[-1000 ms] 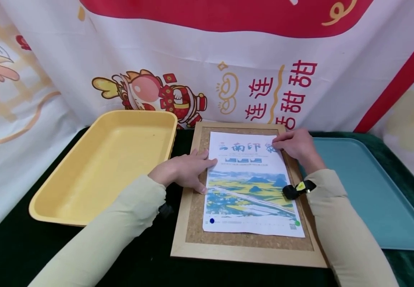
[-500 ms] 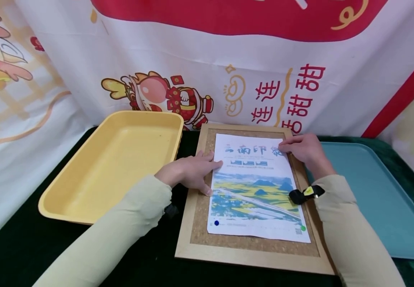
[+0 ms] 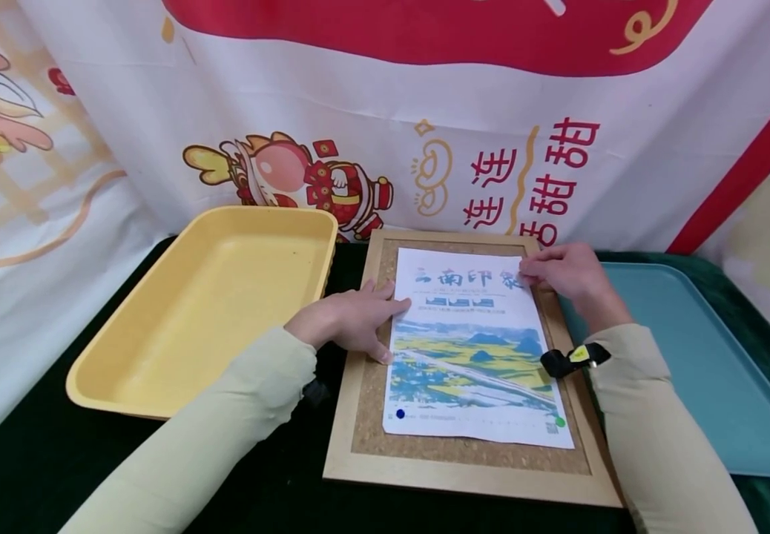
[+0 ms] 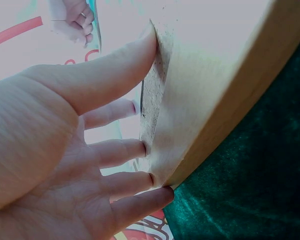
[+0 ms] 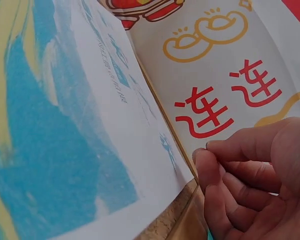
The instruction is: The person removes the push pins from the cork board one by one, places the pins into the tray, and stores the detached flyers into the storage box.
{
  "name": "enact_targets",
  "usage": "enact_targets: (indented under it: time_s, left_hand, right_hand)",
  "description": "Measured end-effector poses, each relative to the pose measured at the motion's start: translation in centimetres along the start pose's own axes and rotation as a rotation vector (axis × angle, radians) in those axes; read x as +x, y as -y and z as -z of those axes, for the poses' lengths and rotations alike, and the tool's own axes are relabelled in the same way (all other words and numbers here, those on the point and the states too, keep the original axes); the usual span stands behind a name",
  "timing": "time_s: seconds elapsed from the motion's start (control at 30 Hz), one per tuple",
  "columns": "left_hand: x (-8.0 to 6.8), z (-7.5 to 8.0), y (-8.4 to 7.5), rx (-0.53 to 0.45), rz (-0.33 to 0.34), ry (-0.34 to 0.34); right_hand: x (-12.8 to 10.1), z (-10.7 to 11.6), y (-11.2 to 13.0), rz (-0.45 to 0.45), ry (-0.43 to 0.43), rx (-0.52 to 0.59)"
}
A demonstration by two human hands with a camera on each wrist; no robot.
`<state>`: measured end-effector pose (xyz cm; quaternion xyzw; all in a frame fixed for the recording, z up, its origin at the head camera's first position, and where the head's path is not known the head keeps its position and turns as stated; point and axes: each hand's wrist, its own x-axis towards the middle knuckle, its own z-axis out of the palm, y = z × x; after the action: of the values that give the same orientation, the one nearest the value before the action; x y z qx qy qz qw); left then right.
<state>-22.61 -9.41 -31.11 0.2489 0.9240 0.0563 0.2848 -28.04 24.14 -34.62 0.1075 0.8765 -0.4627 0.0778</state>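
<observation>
A printed poster [image 3: 472, 348] lies on a cork board with a wooden frame [image 3: 465, 478]. A blue pin [image 3: 400, 414] and a green pin [image 3: 560, 422] sit in its two near corners. My left hand [image 3: 348, 319] presses flat with straight fingers on the board's left side and the poster's edge; in the left wrist view the left hand [image 4: 65, 150] spreads over the frame [image 4: 225, 90]. My right hand [image 3: 561, 274] is at the poster's far right corner. There the right hand [image 5: 250, 180] has curled fingers and thumb against forefinger beside the poster [image 5: 65, 150]. Nothing shows between them.
A yellow tray [image 3: 124, 371] stands left of the board and a teal tray [image 3: 692, 356] to its right, both on dark green cloth. A printed banner [image 3: 358, 111] hangs close behind the board.
The head view shifted slightly. Both hands stay where they were on the board and poster.
</observation>
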Motion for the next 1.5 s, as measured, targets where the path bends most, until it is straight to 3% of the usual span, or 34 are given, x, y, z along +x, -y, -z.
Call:
enact_targets:
  time_s: [0.3, 0.73, 1.5]
  left_hand:
    - [-0.1, -0.1, 0.3, -0.011, 0.01, 0.003]
    - [-0.4, -0.1, 0.2, -0.029, 0.009, 0.001]
    - [0.0, -0.1, 0.0, -0.039, 0.005, -0.005]
  right_hand:
    - [-0.4, 0.4, 0.3, -0.013, -0.04, 0.033]
    - [-1.0, 2.6, -0.3, -0.044, -0.088, 0.055]
    - [-0.7, 5.9, -3.6, -0.112, -0.115, 0.054]
